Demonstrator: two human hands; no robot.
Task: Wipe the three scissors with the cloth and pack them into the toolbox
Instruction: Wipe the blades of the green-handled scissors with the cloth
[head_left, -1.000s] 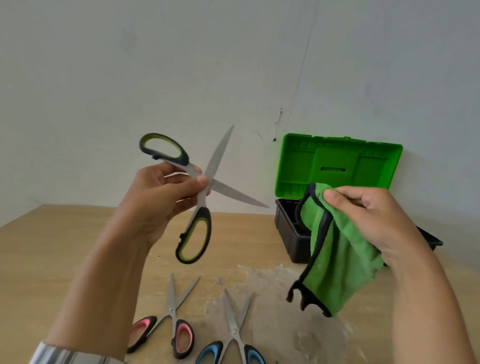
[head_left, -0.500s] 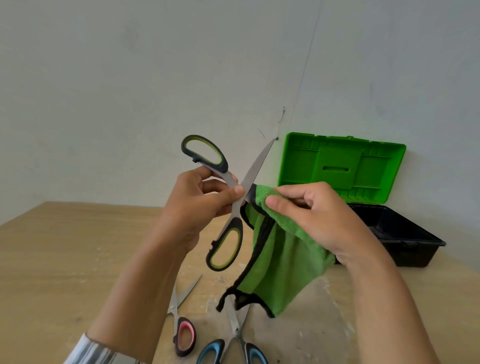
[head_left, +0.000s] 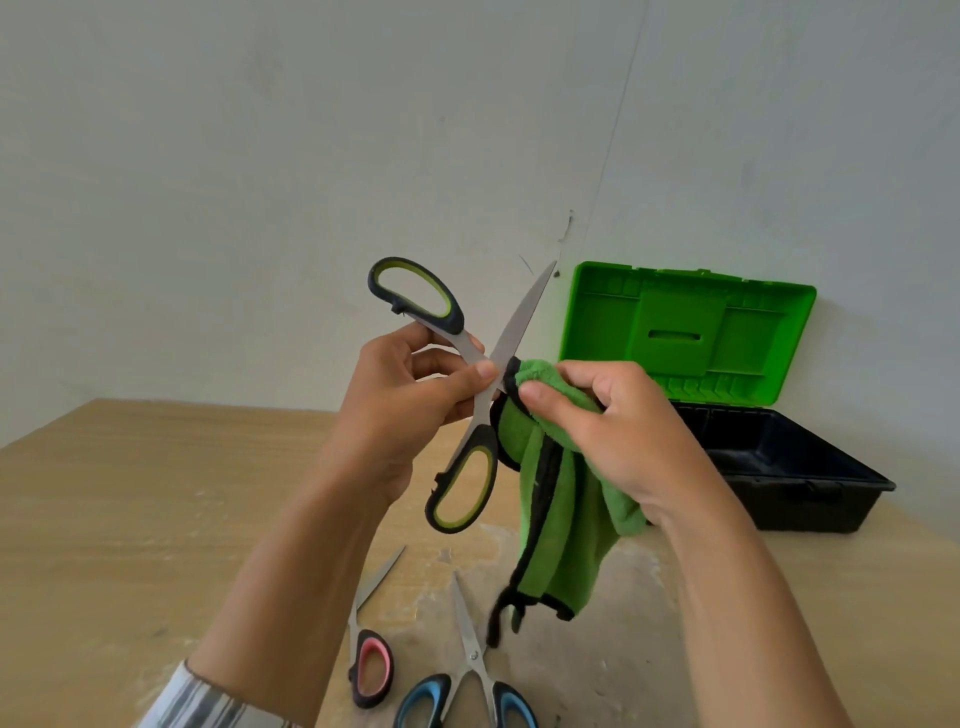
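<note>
Large scissors (head_left: 462, 483) are held in the air above the wooden table (head_left: 130, 493), with steel blades spread wide and looped black handles lined in yellow-green. The left hand (head_left: 410, 400) grips them at the pivot, its fingers (head_left: 467, 376) clamped on the metal shanks, thumb on the near side. One blade points up toward the wall. The other is covered by the cloth (head_left: 561, 545), a plush green fabric with black stitched edging, folded over the blade close to the pivot. The right hand (head_left: 623, 436) holds this cloth with its fingers (head_left: 545, 400) curled tight round the fold and pressing it on the steel. The rest of the cloth hangs loose below the hand. The toolbox (head_left: 779, 467) stands at the far right of the table against the wall: a black plastic tub, its bright green ribbed lid (head_left: 685, 332) upright and open. Near the front edge lie two smaller pairs with their blades parted, pink-handled scissors (head_left: 371, 665) and blue-handled scissors (head_left: 470, 670), just beside each other on a pale, scuffed patch of the grain.
</note>
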